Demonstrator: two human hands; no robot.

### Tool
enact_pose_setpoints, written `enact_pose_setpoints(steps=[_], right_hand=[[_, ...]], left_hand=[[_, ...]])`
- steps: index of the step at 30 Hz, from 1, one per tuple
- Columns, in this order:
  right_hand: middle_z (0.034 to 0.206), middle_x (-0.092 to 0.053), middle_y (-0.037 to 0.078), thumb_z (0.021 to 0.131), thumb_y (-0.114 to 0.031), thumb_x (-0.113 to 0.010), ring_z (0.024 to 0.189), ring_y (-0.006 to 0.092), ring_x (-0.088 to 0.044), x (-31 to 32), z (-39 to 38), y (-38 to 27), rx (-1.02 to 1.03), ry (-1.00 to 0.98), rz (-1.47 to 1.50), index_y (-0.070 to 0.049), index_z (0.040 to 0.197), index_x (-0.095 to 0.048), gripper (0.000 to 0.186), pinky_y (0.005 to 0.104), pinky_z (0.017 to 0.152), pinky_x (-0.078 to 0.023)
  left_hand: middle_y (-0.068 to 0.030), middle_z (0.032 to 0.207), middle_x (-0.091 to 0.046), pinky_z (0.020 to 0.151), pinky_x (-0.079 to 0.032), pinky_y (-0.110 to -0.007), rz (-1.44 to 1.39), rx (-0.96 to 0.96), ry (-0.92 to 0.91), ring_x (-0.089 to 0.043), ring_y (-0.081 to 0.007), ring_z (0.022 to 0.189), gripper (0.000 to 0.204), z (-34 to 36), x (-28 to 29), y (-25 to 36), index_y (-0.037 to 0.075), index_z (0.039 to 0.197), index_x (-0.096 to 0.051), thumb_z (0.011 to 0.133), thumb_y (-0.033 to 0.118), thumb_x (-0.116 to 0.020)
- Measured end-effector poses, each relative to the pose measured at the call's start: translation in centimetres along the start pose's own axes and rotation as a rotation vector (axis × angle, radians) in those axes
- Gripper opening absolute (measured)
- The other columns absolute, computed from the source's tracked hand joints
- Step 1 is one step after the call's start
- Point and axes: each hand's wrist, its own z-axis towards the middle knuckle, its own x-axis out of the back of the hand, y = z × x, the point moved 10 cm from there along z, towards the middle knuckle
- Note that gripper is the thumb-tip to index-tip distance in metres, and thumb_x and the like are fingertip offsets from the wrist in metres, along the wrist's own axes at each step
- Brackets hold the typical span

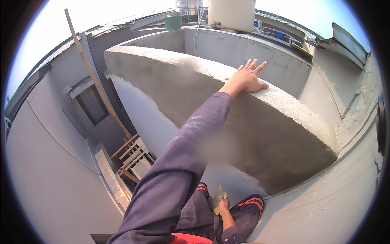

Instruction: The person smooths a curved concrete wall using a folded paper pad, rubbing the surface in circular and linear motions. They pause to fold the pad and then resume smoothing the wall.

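My left hand (248, 79) rests on the pale, rough top edge of a low wall (195, 64), its fingers spread and the thumb pointing right. Nothing is held in it. Below that edge, the wall's near face has a band of dark grey, damp-looking plaster (268, 138). Low down in front of my legs, my right hand (224, 205) is closed round a rough, tan, flat piece (218, 199) with a pointed upper end. Its exact kind cannot be made out. It is apart from the wall's top edge.
At left, a long wooden pole (91, 73) leans above a drop with bamboo slats and boards (134, 160). Behind the wall stand a green bucket (173, 22) and a large cream tank (231, 15). A sloping grey surface (317, 199) rises on the right.
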Motion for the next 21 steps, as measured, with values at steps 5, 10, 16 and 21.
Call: enact_pose_setpoints(steps=[5, 10, 16, 21], right_hand=[[0.119, -0.061, 0.012, 0.090, -0.012, -0.059, 0.109, 0.0269, -0.057, -1.1, -1.1, -2.1, 0.081, -0.071, 0.065, 0.003, 0.122, -0.056, 0.036, 0.0358, 0.094, -0.043], [0.123, -0.059, 0.010, 0.091, -0.010, -0.057, 0.111, 0.0254, -0.056, -2.3, 1.2, 1.2, 0.019, -0.245, 0.330, 0.002, 0.127, -0.053, 0.038, 0.0362, 0.095, -0.043], [0.125, -0.057, 0.011, 0.093, -0.015, -0.055, 0.111, 0.0246, -0.057, -3.7, -4.1, -2.7, -0.150, -0.235, 0.333, 0.004, 0.129, -0.048, 0.041, 0.0361, 0.095, -0.046], [0.123, -0.058, 0.011, 0.093, -0.019, -0.055, 0.108, 0.0244, -0.059, -0.4, 1.8, 1.9, -0.008, -0.084, 0.398, 0.003, 0.128, -0.049, 0.042, 0.0360, 0.095, -0.046]], left_hand=[[-0.0117, 0.147, -0.041, 0.114, -0.027, -0.042, -0.001, 0.157, -0.343, -0.031, -0.0296, 0.140, 0.079, -0.4, -2.0, -0.7, 0.018, 0.147, -0.035, 0.085, 0.066, -0.046], [-0.0112, 0.146, -0.043, 0.112, -0.031, -0.041, -0.007, 0.221, -0.416, -0.039, -0.0278, 0.135, 0.068, 0.1, -1.4, -0.4, 0.020, 0.137, -0.052, 0.080, 0.058, -0.054], [-0.0063, 0.146, -0.043, 0.112, -0.027, -0.042, 0.002, 0.308, -0.266, -0.031, -0.0257, 0.139, 0.074, 0.3, -2.6, -3.5, 0.022, 0.137, -0.053, 0.073, 0.060, -0.056], [-0.0069, 0.144, -0.046, 0.109, -0.027, -0.038, -0.012, 0.269, -0.309, -0.034, -0.0239, 0.138, 0.079, 1.7, -2.9, -1.9, 0.021, 0.135, -0.055, 0.070, 0.064, -0.057]])
